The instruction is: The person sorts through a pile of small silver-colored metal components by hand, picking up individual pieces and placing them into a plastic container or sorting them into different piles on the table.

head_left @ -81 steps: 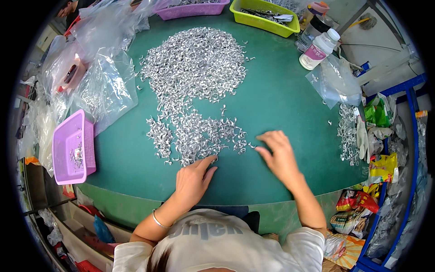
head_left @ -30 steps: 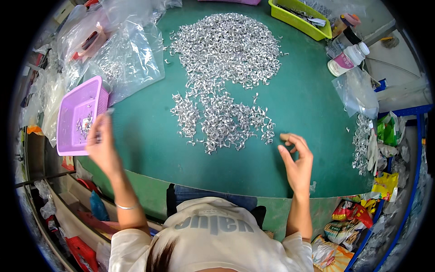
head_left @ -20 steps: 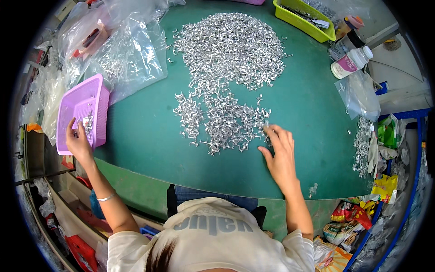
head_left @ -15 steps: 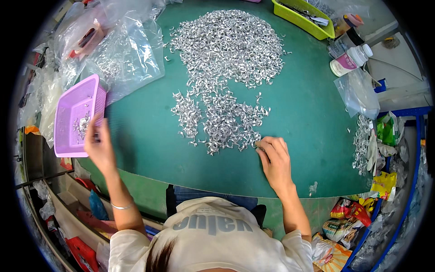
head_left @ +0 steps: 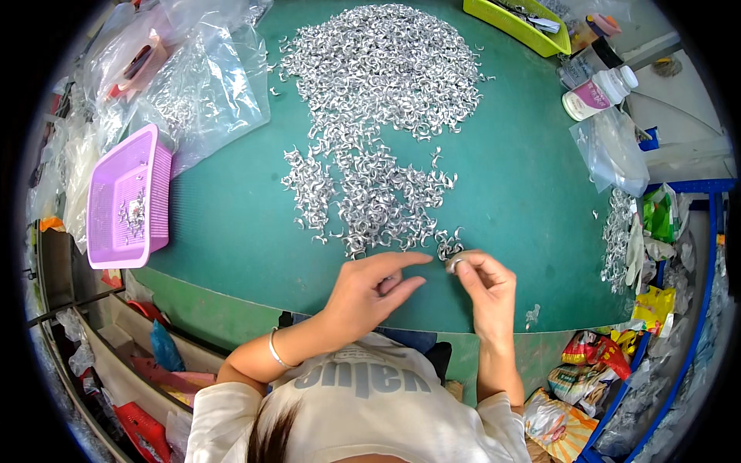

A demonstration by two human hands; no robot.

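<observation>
A large heap of small curved silver metal pieces [head_left: 386, 69] lies on the green tabletop [head_left: 239, 224]. A smaller spread of the same pieces [head_left: 378, 193] reaches toward me from it. At the near edge of this spread, my right hand [head_left: 490, 289] pinches one curved metal piece [head_left: 454, 265] between thumb and fingertips. A little cluster of pieces [head_left: 448, 244] lies just beyond those fingertips. My left hand [head_left: 374, 289] is beside it on the left, index finger and thumb apart, pointing toward the pinched piece. Nothing shows between them.
A pink-purple basket [head_left: 160, 208] with a few metal pieces inside stands at the left edge. Clear plastic bags [head_left: 224, 92] lie behind it. A yellow-green tray [head_left: 513, 32], a white bottle [head_left: 590, 99] and another strip of metal pieces [head_left: 617, 239] line the right side.
My left hand has come from the purple basket across to the right, beside my right hand. My right hand has drawn slightly nearer me, now with a metal piece visible in its fingertips.
</observation>
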